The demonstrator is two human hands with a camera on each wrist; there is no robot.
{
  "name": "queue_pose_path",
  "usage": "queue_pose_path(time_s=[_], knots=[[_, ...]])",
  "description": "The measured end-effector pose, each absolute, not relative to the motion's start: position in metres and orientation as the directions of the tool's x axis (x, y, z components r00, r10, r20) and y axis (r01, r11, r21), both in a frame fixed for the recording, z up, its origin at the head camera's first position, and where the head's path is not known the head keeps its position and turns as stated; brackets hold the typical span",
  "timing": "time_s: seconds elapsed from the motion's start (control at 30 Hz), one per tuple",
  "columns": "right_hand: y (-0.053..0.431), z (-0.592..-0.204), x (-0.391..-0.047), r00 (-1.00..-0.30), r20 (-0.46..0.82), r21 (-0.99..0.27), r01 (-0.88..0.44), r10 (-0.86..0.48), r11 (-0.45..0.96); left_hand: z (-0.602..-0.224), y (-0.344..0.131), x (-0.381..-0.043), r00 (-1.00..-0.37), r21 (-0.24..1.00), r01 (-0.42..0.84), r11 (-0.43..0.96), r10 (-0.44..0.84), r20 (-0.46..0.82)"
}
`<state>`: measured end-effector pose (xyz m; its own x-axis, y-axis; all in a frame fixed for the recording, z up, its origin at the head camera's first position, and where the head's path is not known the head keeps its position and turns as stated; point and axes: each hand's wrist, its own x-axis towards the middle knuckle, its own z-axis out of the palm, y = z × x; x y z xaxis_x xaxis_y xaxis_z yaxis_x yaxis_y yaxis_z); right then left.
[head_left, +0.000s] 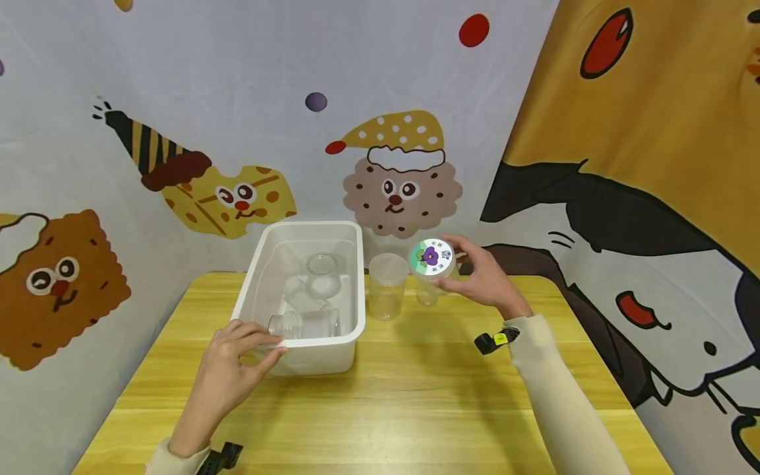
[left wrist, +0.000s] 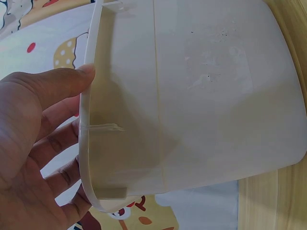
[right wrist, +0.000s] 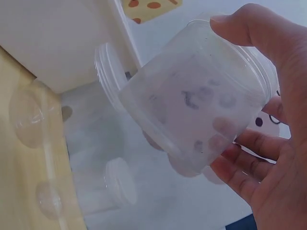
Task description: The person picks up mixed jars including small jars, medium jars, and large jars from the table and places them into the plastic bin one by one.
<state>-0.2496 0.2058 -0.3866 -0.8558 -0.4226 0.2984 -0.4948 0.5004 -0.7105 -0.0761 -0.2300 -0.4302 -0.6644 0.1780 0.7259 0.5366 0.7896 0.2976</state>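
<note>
My right hand grips a clear plastic jar near its top, thumb on one side and fingers on the other. Its round lid bears a purple flower on a green and white label. Below and behind it, a smaller clear jar stands on the table, partly hidden. A clear jar with a frosted lid stands just left of it. My left hand pinches the near rim of a white plastic bin, thumb outside and fingers over the inner edge. Several clear jars lie inside the bin.
The bin and jars are on a wooden table, toward its far edge. A cartoon-printed cloth hangs close behind the table, and more printed cloth hangs at the right.
</note>
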Motion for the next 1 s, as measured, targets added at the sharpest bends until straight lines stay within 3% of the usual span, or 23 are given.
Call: queue_pose_path(time_s=[0.33, 1.0], knots=[[0.180, -0.364, -0.243, -0.803, 0.340, -0.691, -0.567, -0.490, 0.448, -0.430, -0.230, -0.076, -0.662, 0.293, 0.537, 0.791, 0.180, 0.727], [0.142, -0.347, -0.260, -0.727, 0.350, -0.630, -0.649, -0.590, 0.426, -0.430, -0.229, -0.076, -0.660, 0.304, 0.543, 0.783, 0.174, 0.731]])
